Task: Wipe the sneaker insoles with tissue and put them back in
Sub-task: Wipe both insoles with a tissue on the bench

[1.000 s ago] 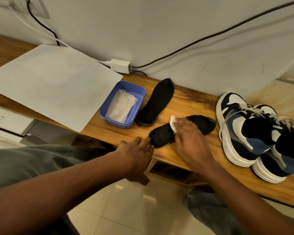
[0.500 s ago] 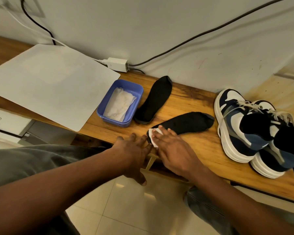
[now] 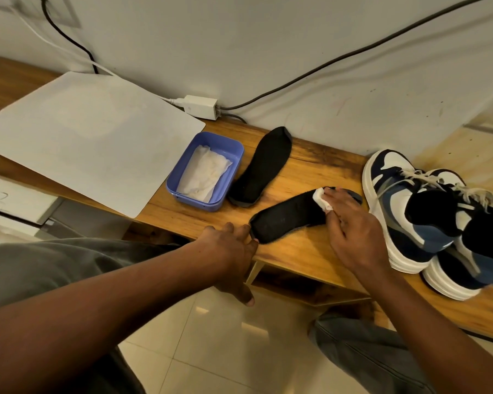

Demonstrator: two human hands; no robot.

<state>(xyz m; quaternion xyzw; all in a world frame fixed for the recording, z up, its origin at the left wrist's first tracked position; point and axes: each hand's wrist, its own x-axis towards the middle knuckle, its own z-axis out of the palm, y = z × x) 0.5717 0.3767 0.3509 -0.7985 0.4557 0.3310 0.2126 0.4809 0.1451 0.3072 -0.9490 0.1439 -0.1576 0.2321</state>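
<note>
Directly ahead, a wooden bench (image 3: 302, 251) runs along a wall. At two o'clock stand two navy-and-white sneakers (image 3: 427, 217), insoles out. A blue tub (image 3: 205, 172) of tissues sits at eleven, with the spare insole (image 3: 264, 166) just beside it. The insole I am wiping (image 3: 285, 220) lies long axis eight to two o'clock. My left hand (image 3: 228, 251) pins its near end, fingers flat and together; my right hand (image 3: 350, 226) presses a folded tissue (image 3: 321, 199) near the far end.

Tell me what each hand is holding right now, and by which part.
The right hand presses a wad of tissue under its fingertips onto the near insole. The left hand pins that insole's near end against the bench.
</note>
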